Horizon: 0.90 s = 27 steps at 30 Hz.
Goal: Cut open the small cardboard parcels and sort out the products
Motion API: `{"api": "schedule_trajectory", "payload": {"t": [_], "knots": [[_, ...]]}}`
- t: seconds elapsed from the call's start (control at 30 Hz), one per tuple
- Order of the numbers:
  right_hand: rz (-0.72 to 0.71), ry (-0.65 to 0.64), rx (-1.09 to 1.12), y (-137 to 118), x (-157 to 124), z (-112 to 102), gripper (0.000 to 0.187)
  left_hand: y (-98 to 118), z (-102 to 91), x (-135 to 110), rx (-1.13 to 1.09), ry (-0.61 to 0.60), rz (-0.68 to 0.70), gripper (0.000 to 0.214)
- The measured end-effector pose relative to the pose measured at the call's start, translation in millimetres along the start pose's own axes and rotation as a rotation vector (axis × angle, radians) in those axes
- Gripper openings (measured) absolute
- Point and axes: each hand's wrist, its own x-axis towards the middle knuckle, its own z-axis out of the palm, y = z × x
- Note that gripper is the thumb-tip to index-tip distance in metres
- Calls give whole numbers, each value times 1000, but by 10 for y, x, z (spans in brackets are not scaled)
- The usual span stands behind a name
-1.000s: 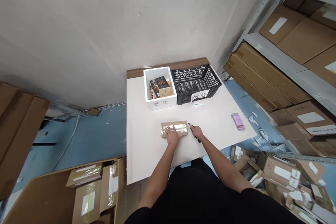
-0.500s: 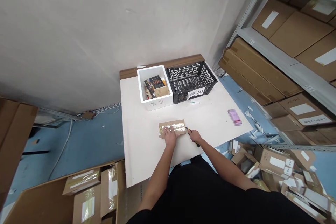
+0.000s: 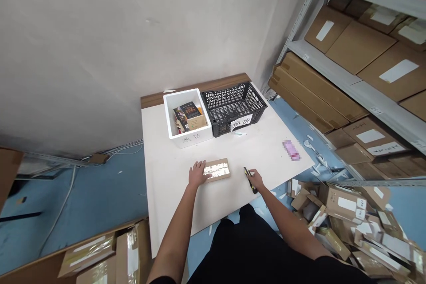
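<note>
Taped carton [image 3: 217, 169], apparently being positioned, meets the unclenched left grip [image 3: 197, 173]; the right grip [image 3: 256, 179] grasps a utility knife [image 3: 251, 182], which any cut needs brought nearer

Matt cardboard box [image 3: 217, 162], glossy tape [image 3: 217, 170]; plastic crate [image 3: 220, 128].

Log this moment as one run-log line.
left hand: touching left end of taped carton | right hand: holding box cutter, apart from carton | behind: white box, black crate

Gap btwn box [image 3: 217, 170] & cutter [image 3: 253, 187], crate [image 3: 222, 128] behind
</note>
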Motion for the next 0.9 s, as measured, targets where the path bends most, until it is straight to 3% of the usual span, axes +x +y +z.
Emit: {"api": "schedule_trajectory", "payload": {"t": [0.17, 0.23, 0.3, 0.37, 0.47, 0.57, 0.63, 0.73, 0.9], "knots": [[33, 164, -36, -341, 503, -653, 55, 92, 18, -4, 23, 6, -152, 86], [51, 182, -69, -484, 607, -751, 61, 208, 13, -36, 27, 3, -204, 82], [23, 126, -102, -626, 585, -630, 58, 363, 32, -76, 14, 4, -264, 78], [-37, 11, -113, -759, 445, -317, 56, 566, 95, -124, -8, 14, -328, 75], [-167, -228, -96, -917, 164, 242, 80, 930, 265, -205, -33, 53, -403, 74], [-208, -262, -142, -992, 45, 516, 97, 1259, 448, -282, -27, 113, -435, 75], [-275, -290, -160, -995, 118, 474, 98, 1420, 529, -323, -33, 134, -424, 78], [-367, -398, -150, -973, 377, 234, 100, 1588, 569, -363, -82, 111, -415, 76], [-446, -518, -175, -992, 657, -35, 103, 1679, 554, -422, -231, 54, -431, 62]]}}
